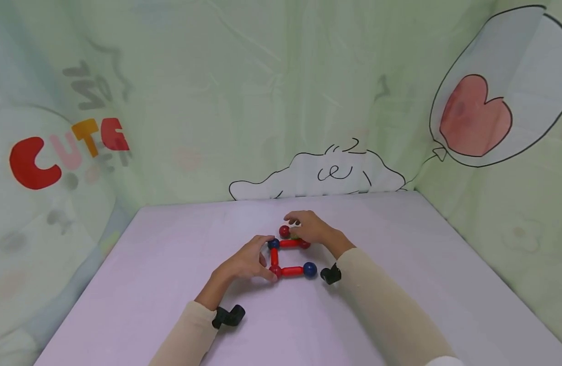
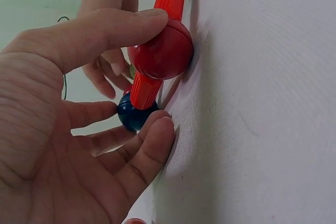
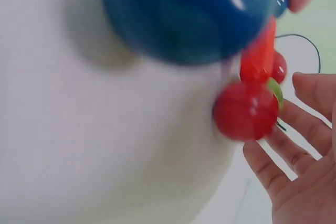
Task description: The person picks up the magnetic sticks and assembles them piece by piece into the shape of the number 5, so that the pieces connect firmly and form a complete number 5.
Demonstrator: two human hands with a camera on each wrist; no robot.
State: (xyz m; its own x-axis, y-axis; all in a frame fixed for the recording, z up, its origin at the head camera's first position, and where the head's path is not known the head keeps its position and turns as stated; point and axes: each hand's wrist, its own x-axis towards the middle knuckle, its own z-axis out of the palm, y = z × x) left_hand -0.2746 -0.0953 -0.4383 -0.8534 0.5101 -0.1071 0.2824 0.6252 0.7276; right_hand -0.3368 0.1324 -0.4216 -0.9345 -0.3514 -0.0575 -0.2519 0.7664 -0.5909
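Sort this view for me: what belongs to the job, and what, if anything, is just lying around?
Job:
left hand, holding the near-left red ball and far-left blue ball
right hand, beside the far-right red ball and green piece
near-right blue ball
farthest red ball
red rods

Just surroundings:
tabletop
printed curtain
black wrist devices

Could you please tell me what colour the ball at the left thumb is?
The ball is red, best seen in the left wrist view.

From above, the head view faces forward and down; the wrist views, close and tipped sideways, share the far blue ball [image 1: 274, 245].
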